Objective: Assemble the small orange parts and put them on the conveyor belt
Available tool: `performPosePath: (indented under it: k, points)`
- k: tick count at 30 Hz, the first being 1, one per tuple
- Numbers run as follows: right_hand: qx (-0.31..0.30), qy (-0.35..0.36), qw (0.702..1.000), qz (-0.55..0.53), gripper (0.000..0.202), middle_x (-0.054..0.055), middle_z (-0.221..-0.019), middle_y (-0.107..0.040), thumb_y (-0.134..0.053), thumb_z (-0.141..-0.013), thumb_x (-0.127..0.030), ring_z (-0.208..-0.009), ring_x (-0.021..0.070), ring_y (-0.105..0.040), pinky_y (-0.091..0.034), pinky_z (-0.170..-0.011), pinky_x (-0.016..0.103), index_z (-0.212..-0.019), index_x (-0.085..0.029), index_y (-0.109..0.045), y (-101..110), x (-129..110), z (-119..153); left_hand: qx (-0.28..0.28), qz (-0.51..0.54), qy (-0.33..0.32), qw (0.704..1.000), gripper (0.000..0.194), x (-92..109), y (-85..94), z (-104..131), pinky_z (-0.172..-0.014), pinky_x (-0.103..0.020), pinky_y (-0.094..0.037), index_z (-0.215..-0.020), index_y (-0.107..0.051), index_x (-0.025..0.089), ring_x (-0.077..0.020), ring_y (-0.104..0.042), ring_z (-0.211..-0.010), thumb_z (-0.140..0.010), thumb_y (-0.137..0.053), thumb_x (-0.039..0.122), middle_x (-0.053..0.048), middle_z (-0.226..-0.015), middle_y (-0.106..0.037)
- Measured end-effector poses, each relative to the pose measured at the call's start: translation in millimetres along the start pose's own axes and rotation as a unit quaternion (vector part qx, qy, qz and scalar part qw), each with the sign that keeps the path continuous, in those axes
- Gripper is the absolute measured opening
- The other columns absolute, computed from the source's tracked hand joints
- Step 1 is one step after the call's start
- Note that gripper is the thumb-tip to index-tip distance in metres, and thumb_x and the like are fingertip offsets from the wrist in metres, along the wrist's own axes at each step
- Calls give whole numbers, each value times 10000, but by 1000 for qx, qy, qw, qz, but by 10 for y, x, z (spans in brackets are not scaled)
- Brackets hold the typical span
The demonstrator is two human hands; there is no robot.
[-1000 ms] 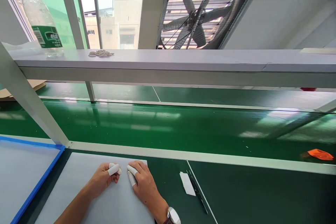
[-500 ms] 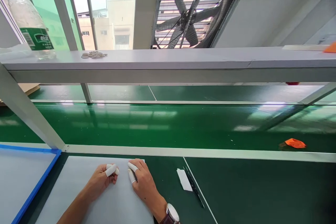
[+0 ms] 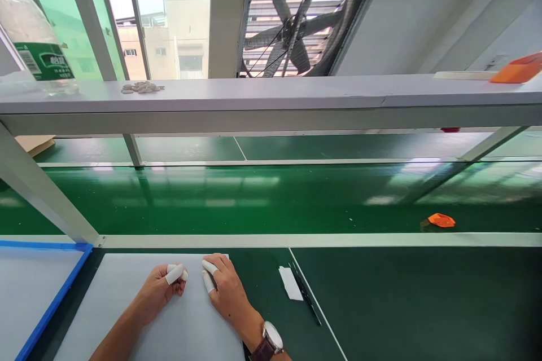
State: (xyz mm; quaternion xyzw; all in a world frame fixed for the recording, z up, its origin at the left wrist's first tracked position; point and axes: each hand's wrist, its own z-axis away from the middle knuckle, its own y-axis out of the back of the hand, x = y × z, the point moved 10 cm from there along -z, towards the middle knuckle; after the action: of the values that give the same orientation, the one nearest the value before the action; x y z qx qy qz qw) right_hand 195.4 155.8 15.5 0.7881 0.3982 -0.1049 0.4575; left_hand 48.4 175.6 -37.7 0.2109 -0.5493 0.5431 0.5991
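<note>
Over the white sheet [image 3: 190, 330], our left hand [image 3: 163, 286] pinches, right hand [image 3: 227, 289] half-curls, both contents unclear; only our view shifts, suggesting a pause.

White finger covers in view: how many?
4: two covers on the left hand, two more covers on the right hand. Others may be hidden.

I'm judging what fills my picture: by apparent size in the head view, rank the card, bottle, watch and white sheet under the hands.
1. Sheet, running out of frame
2. Bottle, partly cut off
3. Watch
4. Card
</note>
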Motion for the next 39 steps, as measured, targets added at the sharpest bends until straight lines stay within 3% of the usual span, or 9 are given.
performPosePath:
  k: [17,26,39]
  points:
    - [-3,10,1000,3,278,103,-1113,-689,-499,-929,-91,-1058,256,-612,-531,-931,459,-1135,-199,-650,-14,-10,26,-29,-34,8,999,365,57,-79,67,-656,-243,-372,-753,-736,122,-127,-462,-663,-856,-696,470,-37,-774,-573]
    - [-12,10,1000,8,284,104,-1099,-695,-492,-932,-111,-1032,259,-623,-537,-918,466,-1140,-204,-661,-9,-28,21,-14,-35,5,999,381,28,-33,47,-653,-256,-401,-597,-708,121,-124,-472,-652,-795,-742,446,-74,-894,-617]
    - [-11,13,1000,8,296,102,-1121,-692,-498,-927,-96,-1058,256,-619,-533,-931,462,-1158,-203,-651,-11,-27,33,-10,-37,11,999,337,21,-23,62,-649,-258,-400,-605,-703,126,-125,-474,-646,-778,-747,411,-76,-895,-621]
